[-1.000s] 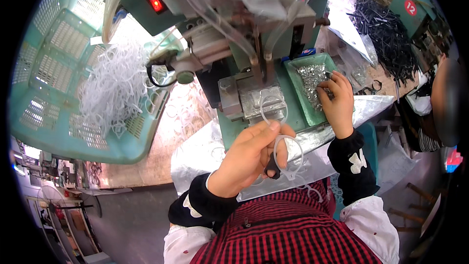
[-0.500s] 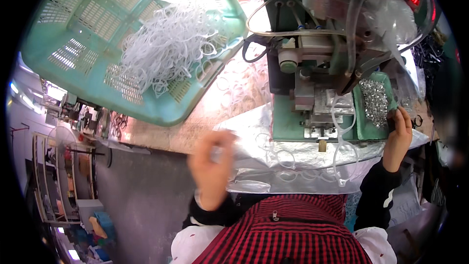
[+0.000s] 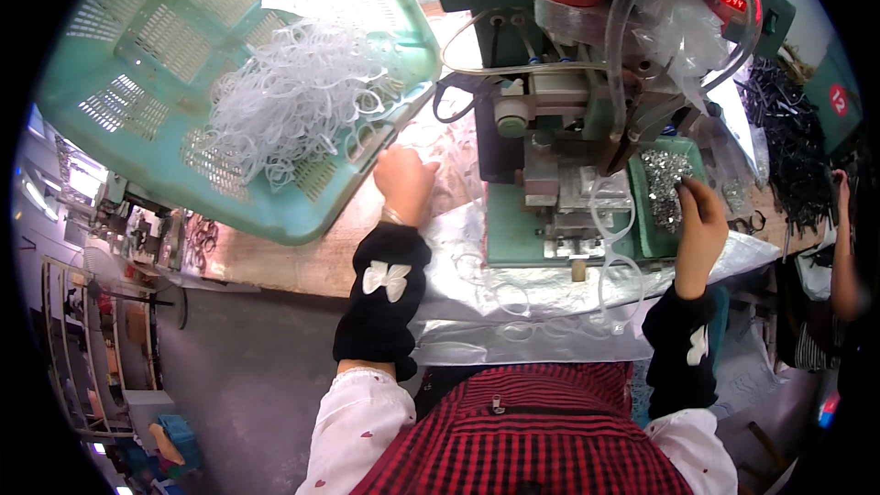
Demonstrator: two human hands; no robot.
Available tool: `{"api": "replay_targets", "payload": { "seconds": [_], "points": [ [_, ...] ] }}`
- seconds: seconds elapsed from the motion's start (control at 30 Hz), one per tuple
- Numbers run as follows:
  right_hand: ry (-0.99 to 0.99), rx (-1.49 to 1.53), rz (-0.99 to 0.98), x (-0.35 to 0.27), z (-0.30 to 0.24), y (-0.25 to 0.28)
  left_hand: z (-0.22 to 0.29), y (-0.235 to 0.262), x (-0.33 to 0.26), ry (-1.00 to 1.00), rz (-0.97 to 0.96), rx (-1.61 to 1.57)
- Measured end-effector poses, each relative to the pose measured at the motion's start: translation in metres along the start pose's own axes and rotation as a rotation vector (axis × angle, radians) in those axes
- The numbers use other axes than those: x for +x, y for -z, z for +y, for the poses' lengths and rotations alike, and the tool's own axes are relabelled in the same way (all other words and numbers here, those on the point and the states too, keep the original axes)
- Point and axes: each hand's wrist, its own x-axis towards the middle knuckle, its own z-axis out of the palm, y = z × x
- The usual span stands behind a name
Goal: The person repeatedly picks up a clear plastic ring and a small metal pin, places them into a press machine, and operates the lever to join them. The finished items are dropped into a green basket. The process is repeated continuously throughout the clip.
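At the near corner of the green plastic basket, my left hand reaches over the wooden table beside loose clear frames. Its thumb sticks out, but the other fingers are mostly hidden. My right hand is at the small green tray of shiny metal pieces, its fingertips pinched together over them; anything between them is too small to make out. Between my hands, a clear eyeglass frame stands on end at the machine's metal fixture, held by neither hand.
Many clear plastic frames lie tangled in the basket. Several more clear frames rest on the silver sheet along the table's front. The bench machine carries hoses and cables. At the right are dark parts and another person's arm.
My left hand has moved away from my body, up to the basket's corner. My right hand has gone from the tray's outer edge to over the metal pieces. The view has shifted slightly.
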Motion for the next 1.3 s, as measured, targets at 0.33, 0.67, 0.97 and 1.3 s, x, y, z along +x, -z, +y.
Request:
{"api": "replay_targets", "payload": {
  "seconds": [0.33, 0.67, 0.97, 1.3],
  "points": [
    [0.081, -0.142, -0.027, -0.038, -0.033, 0.058, 0.020, 0.126, -0.034, 0.323, -0.071, -1.347],
    [-0.038, 0.556, -0.263, -0.006, -0.089, -0.062, 0.059, 0.079, -0.075, 0.539, -0.266, -1.622],
    [-0.247, 0.736, -0.333, -0.009, -0.105, -0.056, 0.107, 0.182, -0.050, -0.259, 0.320, -1.559],
    [-0.016, 0.572, -0.358, -0.020, -0.123, -0.039, 0.127, 0.218, -0.069, -0.196, -0.418, -1.787]
  ]
}}
